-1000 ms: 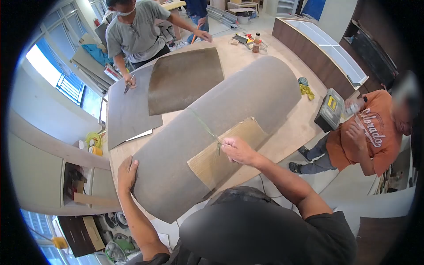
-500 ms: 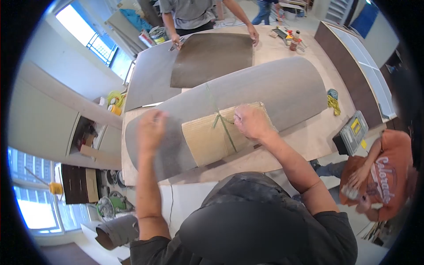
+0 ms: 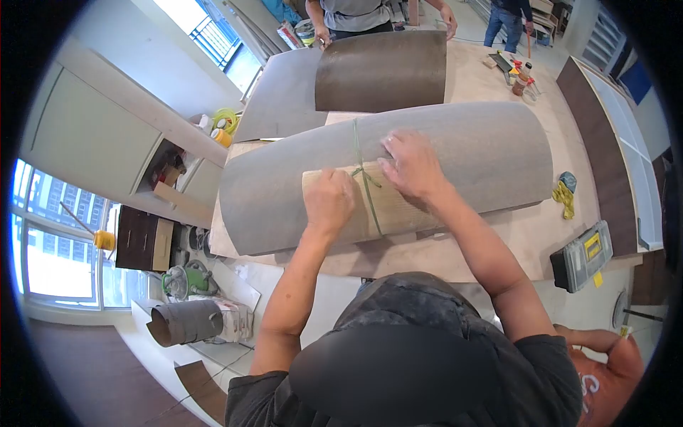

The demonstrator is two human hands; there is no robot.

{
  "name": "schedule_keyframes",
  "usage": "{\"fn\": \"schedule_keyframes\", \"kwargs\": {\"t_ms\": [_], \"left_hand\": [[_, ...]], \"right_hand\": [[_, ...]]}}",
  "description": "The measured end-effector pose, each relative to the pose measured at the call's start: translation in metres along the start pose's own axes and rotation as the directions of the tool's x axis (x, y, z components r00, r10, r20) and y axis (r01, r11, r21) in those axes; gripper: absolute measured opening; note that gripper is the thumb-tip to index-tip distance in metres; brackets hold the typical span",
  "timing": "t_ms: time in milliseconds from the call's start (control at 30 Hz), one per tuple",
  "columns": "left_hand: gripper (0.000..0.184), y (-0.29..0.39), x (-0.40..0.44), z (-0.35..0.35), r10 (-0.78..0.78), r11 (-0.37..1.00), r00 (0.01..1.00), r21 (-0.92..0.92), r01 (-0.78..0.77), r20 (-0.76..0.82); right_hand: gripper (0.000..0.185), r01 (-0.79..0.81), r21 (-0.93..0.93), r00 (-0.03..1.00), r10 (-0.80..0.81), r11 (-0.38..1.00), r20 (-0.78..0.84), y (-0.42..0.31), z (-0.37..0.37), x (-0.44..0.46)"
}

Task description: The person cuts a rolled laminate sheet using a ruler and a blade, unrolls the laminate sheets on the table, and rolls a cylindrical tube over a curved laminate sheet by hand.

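Observation:
A large rolled grey sheet [image 3: 491, 149] lies across the table. Against its near side is a piece of corrugated cardboard [image 3: 391, 208], and green string [image 3: 371, 203] runs around both, with a knot at the cardboard's upper edge. My left hand [image 3: 329, 201] is closed over the cardboard's upper left part, beside the knot; what its fingers hold is hidden. To the right of the knot, my right hand [image 3: 414, 165] rests with fingers apart over the roll and the cardboard's upper edge, and no held thing shows in it.
Across the table [image 3: 469, 78], a person in grey handles a curved brown sheet [image 3: 384, 71]. A bottle [image 3: 521, 80], yellow-and-grey gloves [image 3: 564, 193] and a toolbox [image 3: 583, 255] are on the right. Someone in orange [image 3: 605, 377] is at lower right. A green machine [image 3: 188, 280] stands at left.
My left hand has come down and right onto the cardboard beside the knot. My right hand has gone from closed to spread fingers. The view has shifted; the person in orange appears lower.

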State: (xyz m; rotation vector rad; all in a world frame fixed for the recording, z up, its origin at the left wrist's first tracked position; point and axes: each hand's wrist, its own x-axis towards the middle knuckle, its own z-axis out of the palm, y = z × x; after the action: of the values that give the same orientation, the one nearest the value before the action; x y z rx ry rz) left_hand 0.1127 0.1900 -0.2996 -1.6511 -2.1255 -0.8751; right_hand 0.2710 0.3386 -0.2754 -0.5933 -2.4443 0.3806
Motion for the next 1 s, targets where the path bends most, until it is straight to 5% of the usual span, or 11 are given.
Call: {"fn": "schedule_keyframes", "kwargs": {"t_ms": [67, 167, 333, 433, 533, 733, 833, 933, 1000], "left_hand": [[0.004, 0.003, 0.005, 0.001, -0.016, 1.000, 1.000, -0.011, 0.015, -0.023], [0.012, 0.010, 0.017, 0.000, -0.001, 0.999, 0.996, -0.038, -0.002, -0.091], [0.036, 0.023, 0.030, 0.004, 0.003, 0.999, 0.995, -0.036, -0.007, -0.097], [0.045, 0.022, 0.034, 0.016, -0.109, 0.988, 0.994, -0.110, 0.111, 0.026], [0.050, 0.031, 0.043, 0.012, -0.209, 0.977, 0.952, 0.016, 0.211, 0.224], [0.047, 0.037, 0.051, 0.016, 0.075, 0.975, 0.914, 0.161, -0.150, 0.398], [0.044, 0.047, 0.080, 0.006, -0.027, 0.975, 0.692, 0.171, -0.140, 0.721], [0.038, 0.044, 0.095, 0.004, -0.010, 0.945, 0.637, 0.215, -0.245, 0.771], [0.046, -0.006, 0.087, 0.024, 0.158, 0.935, 0.821, 0.183, -0.302, 0.549]], "right_hand": [[0.037, 0.179, -0.053, 0.977, -0.184, 0.982, -0.104, 0.024, 0.016, 0.012], [0.049, 0.114, -0.092, 0.988, -0.103, 0.989, 0.111, 0.040, 0.029, 0.013], [0.052, 0.101, -0.062, 0.990, -0.094, 0.993, 0.107, 0.043, 0.029, 0.011], [0.051, 0.098, -0.042, 0.991, -0.093, 0.994, 0.099, 0.044, 0.028, 0.008], [0.051, 0.111, -0.044, 0.991, -0.107, 0.993, 0.082, 0.042, 0.028, 0.004], [0.054, 0.110, -0.030, 0.991, -0.107, 0.994, 0.078, 0.038, 0.022, -0.003], [0.056, 0.103, -0.027, 0.993, -0.101, 0.994, 0.064, 0.040, 0.023, -0.004], [0.056, 0.094, -0.013, 0.993, -0.093, 0.995, 0.073, 0.039, 0.023, -0.003], [0.056, 0.094, -0.011, 0.992, -0.093, 0.995, 0.087, 0.039, 0.021, -0.005]]}}
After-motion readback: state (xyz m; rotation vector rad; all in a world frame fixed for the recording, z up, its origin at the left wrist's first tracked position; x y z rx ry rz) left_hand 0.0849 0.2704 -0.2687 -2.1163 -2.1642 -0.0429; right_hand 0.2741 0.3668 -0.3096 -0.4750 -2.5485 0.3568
